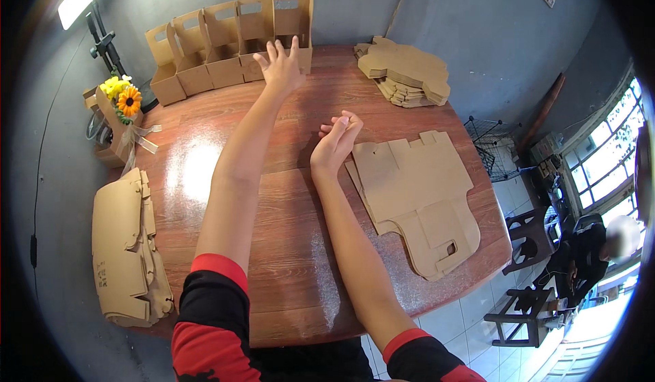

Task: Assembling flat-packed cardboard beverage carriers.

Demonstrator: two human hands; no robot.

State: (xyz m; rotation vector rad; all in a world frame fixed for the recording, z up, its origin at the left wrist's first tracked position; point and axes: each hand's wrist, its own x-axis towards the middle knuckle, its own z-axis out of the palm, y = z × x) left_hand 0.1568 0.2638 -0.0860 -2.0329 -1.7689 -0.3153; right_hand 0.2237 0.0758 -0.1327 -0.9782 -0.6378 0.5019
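Note:
My left hand [282, 69] reaches to the far side of the table, fingers spread, in front of the rightmost of several folded cardboard carriers [222, 40]. These stand upright in a row, each with a handle slot in its tall back. Whether the fingertips touch that carrier I cannot tell. My right hand [334, 144] hovers over the middle of the table with its fingers curled in; anything inside them is hidden. Just right of it lies a stack of flat die-cut cardboard sheets [423, 191], with a handle hole in the near end of the top one.
Another pile of flat cardboard pieces [402, 68] lies at the far right of the wooden table [286, 245]. More cardboard [123, 245] is stacked along the left edge, near a carrier [112, 126] with artificial flowers [128, 100]. A person [580, 259] sits beyond the right side, near stools [522, 314].

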